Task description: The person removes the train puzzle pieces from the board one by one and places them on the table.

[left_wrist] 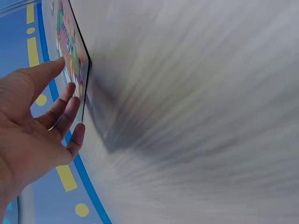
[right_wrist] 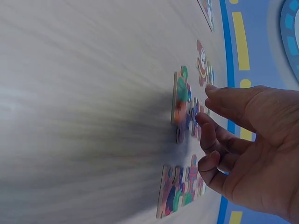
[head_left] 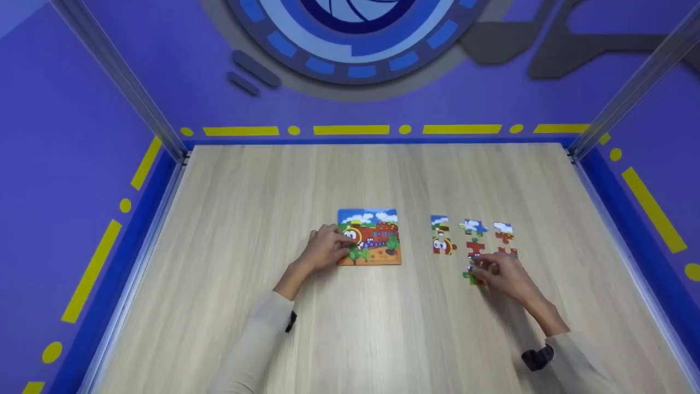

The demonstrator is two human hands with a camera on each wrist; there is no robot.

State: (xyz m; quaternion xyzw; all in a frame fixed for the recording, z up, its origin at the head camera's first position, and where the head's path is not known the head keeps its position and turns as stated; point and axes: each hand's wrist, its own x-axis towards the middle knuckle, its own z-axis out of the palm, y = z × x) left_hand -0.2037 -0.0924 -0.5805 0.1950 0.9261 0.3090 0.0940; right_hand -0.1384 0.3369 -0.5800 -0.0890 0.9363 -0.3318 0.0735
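A square picture board [head_left: 377,219] shows a cartoon red train under a blue sky. My left hand [head_left: 322,249] touches its left side, fingers loosely bent, the thumb on the picture's lower left part; the left wrist view shows them not closed around it. To the right lie several jigsaw pieces in loose columns, among them a train-face piece [head_left: 441,245] and a sky piece [head_left: 473,226]. Over the middle column is my right hand [head_left: 506,273], its fingertips by a green-and-orange piece [right_wrist: 180,100]. Thumb and fingers stand apart, with no piece visibly held; contact is unclear. The hand partly hides the right-hand pieces.
The pale wood table [head_left: 273,180] is bounded by a blue back wall [head_left: 350,115] with yellow marks and by side walls with metal rails. A strip of bare wood separates the board from the pieces. Dark bands [head_left: 537,358] sit at both wrists.
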